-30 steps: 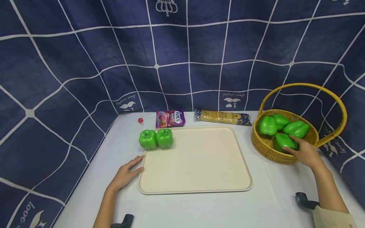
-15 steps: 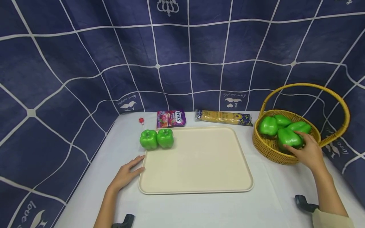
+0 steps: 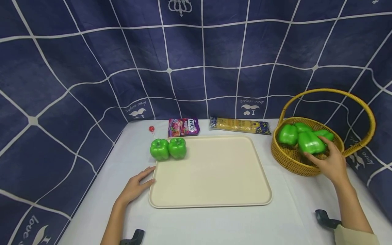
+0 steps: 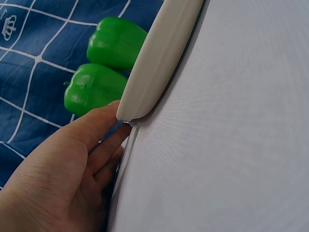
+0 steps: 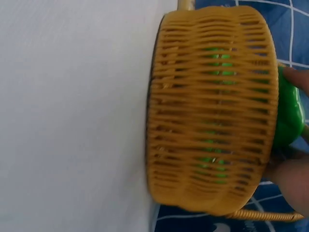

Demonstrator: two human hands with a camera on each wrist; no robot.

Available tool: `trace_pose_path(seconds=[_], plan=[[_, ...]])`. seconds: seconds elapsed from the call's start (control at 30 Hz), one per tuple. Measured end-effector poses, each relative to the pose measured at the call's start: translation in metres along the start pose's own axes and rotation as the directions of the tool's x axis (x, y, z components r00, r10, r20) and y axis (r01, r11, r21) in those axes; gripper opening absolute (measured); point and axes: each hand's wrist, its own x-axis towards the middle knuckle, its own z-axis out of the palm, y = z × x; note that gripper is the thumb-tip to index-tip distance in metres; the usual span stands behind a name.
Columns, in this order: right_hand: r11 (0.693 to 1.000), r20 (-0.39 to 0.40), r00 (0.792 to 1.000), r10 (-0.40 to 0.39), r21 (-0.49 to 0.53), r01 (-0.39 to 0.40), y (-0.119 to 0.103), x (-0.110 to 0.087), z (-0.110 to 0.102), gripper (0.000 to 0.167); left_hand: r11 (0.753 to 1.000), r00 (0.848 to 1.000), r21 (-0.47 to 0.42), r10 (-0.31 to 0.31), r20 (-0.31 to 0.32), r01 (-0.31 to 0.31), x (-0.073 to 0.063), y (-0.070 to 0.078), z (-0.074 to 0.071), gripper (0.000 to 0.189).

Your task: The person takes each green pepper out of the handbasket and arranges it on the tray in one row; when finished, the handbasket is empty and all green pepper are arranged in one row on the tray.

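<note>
My right hand (image 3: 331,164) grips a green bell pepper (image 3: 310,143) between thumb and fingers, just over the wicker basket (image 3: 289,162). Behind it in the basket lie several more green peppers (image 3: 288,135). In the right wrist view the held pepper (image 5: 288,113) shows above the basket rim, with part of the hand (image 5: 294,183) beside it. At the left edge of the cream tray (image 3: 211,177), my left hand (image 3: 133,188) rests with its fingers extended, fingertips touching the rim. Two green bell peppers (image 3: 177,148) sit side by side at the tray's back left corner.
Behind the tray lie a purple candy bag (image 3: 183,127) and a long yellow packet (image 3: 240,125). A red lollipop (image 3: 151,129) is near the back left. The basket's tall handle (image 3: 362,105) arches up on the right. A blue checked cloth (image 3: 220,51) hangs behind the table.
My right hand has gripped the front pepper in the basket and lifted it up a little, tilting it. The left hand has stayed at the tray's edge.
</note>
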Motion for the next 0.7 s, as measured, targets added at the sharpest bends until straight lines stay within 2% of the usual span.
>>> trace_pose_path(seconds=[0.13, 0.17, 0.37, 0.7], plan=[[0.999, -0.029, 0.999, -0.026, 0.044, 0.027, -0.009, 0.002, 0.004, 0.084, 1.000, 1.000, 0.000, 0.009, -0.002, -0.009, 0.000, -0.001, 0.000, 0.057], [0.998, -0.024, 0.999, -0.028, 0.062, 0.029, -0.028, -0.002, 0.000, 0.083, 1.000, 1.000, 0.000, 0.013, -0.003, -0.013, 0.000, -0.001, 0.000, 0.057], [0.988, -0.023, 0.994, -0.109, 0.106, 0.110, -0.066, 0.000, 0.006, 0.084, 1.000, 1.000, -0.001, 0.009, 0.000, -0.009, 0.000, -0.002, 0.001, 0.057], [0.936, 0.022, 0.955, -0.297, 0.204, 0.286, -0.117, 0.010, 0.045, 0.083, 1.000, 1.000, -0.010, -0.001, 0.005, 0.001, 0.000, 0.000, 0.000, 0.057]])
